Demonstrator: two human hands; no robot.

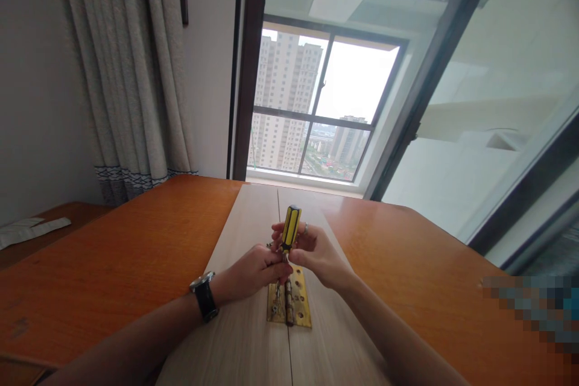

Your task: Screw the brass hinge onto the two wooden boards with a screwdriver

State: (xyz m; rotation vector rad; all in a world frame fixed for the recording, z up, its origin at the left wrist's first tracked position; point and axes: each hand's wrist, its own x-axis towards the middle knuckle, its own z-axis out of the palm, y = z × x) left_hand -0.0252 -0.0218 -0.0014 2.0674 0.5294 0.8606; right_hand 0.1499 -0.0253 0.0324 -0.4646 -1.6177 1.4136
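A screwdriver [291, 226] with a yellow and black handle stands nearly upright over a brass hinge [302, 313]. My right hand [323, 255] is closed about the lower handle, its thumb in front and fingers behind. Just below, my left hand [260, 270] is pinched around the shaft, hiding most of it. A thin metal piece shows beneath the left fingers, over the hinge's left leaf; I cannot tell whether it is the shaft's end or a screw. The hinge lies across the seam of two pale wood boards [239, 338], with bare holes visible in its right leaf.
Under the boards is an orange-brown wooden table [136, 265]. White strips [38, 230] lie on a lower surface at the far left. A grey curtain [122, 66] hangs at the left, and a dark-framed glass door [409, 120] stands behind the table.
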